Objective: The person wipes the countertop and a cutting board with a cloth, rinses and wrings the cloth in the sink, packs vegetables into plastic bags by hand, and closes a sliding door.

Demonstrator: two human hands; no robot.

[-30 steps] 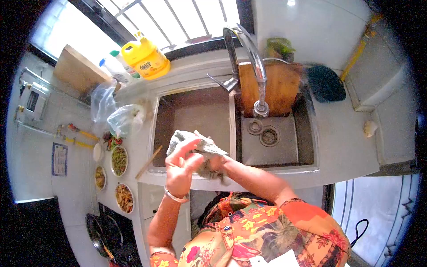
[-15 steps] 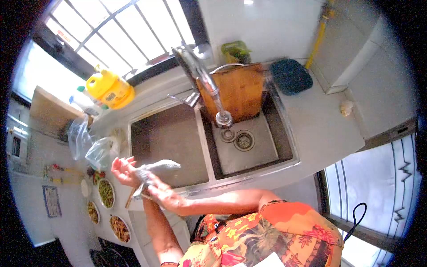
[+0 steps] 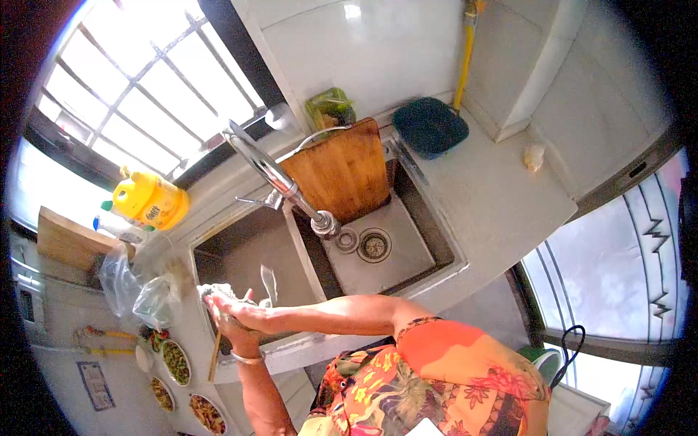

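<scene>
A greyish-white cloth (image 3: 222,291) is bunched at the fingers of my two hands, near the front left corner of the sink. One loose end of it hangs out over the left basin. My right hand (image 3: 251,315) lies across the other hand and presses the cloth. Below it, my left hand (image 3: 234,333), with a bracelet at the wrist, holds up against the cloth, its fingers partly hidden. Both hands are closed together around the cloth.
A steel double sink (image 3: 305,254) has a faucet (image 3: 280,178) over it. A wooden cutting board (image 3: 345,171) leans in the right basin. Left are a yellow jug (image 3: 153,202), plastic bags (image 3: 156,299) and plates of food (image 3: 176,362). A dark green basin (image 3: 430,127) stands right.
The cloth has gone from around my left wrist up to the fingers. My right hand has slid along with it, and my hands are now pressed together. The view has turned and shifted.
</scene>
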